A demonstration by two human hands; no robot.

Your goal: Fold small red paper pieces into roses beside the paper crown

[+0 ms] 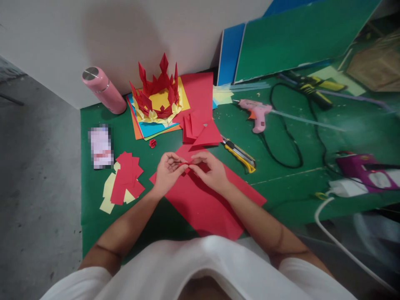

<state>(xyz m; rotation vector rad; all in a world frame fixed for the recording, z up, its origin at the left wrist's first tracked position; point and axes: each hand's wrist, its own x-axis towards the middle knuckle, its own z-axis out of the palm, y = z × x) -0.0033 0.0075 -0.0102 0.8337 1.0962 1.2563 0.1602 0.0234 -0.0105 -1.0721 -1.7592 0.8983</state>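
Observation:
My left hand [169, 171] and my right hand [208, 168] meet in front of me, thumbs and fingertips pinched on a small piece of folded red paper [187, 166]. Fingers cover much of it, so its exact shape is hidden. Beneath both hands lies a large red paper sheet [215, 204]. Just beyond them rest some folded red paper pieces [200, 129]. A small red paper rose [152, 143] sits on the table to the left. Farther back stands a red and yellow folded-paper crown [158, 100] on stacked coloured sheets.
On the green table [290, 166] are a yellow utility knife [240, 156], a pink glue gun [258, 112] with a cord, and pliers [312, 91]. At left are a pink bottle [104, 91], a blurred-out object [101, 146] and red and yellow paper scraps [125, 179]. A power strip [346, 187] lies right.

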